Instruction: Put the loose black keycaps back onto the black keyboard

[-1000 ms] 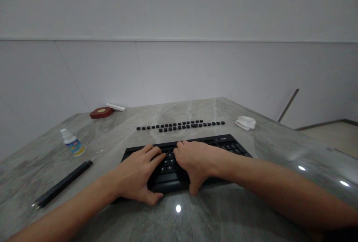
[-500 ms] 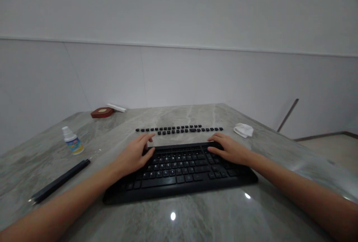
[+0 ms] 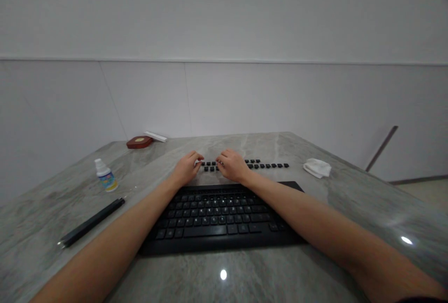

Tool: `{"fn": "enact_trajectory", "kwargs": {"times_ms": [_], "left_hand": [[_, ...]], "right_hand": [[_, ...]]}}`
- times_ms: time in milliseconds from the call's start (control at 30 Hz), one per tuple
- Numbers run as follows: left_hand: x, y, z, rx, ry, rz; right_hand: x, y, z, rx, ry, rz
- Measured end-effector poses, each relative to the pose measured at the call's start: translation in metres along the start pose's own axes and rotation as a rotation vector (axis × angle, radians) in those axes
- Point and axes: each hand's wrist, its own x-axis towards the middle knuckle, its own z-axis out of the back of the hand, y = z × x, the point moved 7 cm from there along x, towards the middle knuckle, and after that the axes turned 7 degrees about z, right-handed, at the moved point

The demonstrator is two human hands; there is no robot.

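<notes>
On a grey marble table lies a black keyboard [image 3: 206, 231], its top row partly without keycaps. Beyond it, loose black keycaps [image 3: 268, 166] are lined up in rows. At the left part of these rows my left hand [image 3: 187, 168] has its thumb and forefinger closed about a small keycap. Just to its right, my right hand [image 3: 231, 165] is bent over the rows, fingertips pinched at another keycap. The right hand and wrist hide the middle of the rows. Both forearms pass over the keyboard and cover its ends.
To the left stand a white spray bottle [image 3: 105, 176] and a long black bar-shaped piece [image 3: 91, 222]. A dark red box [image 3: 139, 142] and a white strip [image 3: 156, 136] lie at the back left. A crumpled white cloth [image 3: 317, 167] rests on the right.
Both hands have left the keyboard's far edge and moved forward to the keycap rows. My right hand has also swung left, close to my left hand. The view has shifted slightly.
</notes>
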Motion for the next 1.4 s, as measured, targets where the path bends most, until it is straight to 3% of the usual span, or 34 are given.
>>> {"fn": "enact_trajectory", "kwargs": {"times_ms": [133, 333, 867, 1000, 1167, 1400], "left_hand": [[0.000, -0.003, -0.009, 0.008, 0.121, -0.068], [0.002, -0.001, -0.025, -0.018, 0.270, -0.091], [0.002, 0.000, -0.023, -0.100, 0.282, 0.025], [0.001, -0.001, -0.020, -0.404, 0.342, 0.153], [-0.009, -0.010, -0.024, -0.848, 0.594, 0.243], [-0.019, -0.007, -0.030, -1.097, 0.786, 0.319]], "right_hand": [[-0.003, 0.010, -0.012, 0.067, 0.018, 0.075], [-0.013, -0.004, -0.005, 0.168, -0.029, 0.016], [-0.014, 0.024, -0.001, 0.302, 0.048, 0.154], [-0.015, 0.026, 0.001, 0.316, 0.052, 0.116], [-0.015, 0.033, 0.009, 0.360, 0.021, 0.135], [-0.017, 0.048, 0.017, 0.506, -0.045, 0.284]]}}
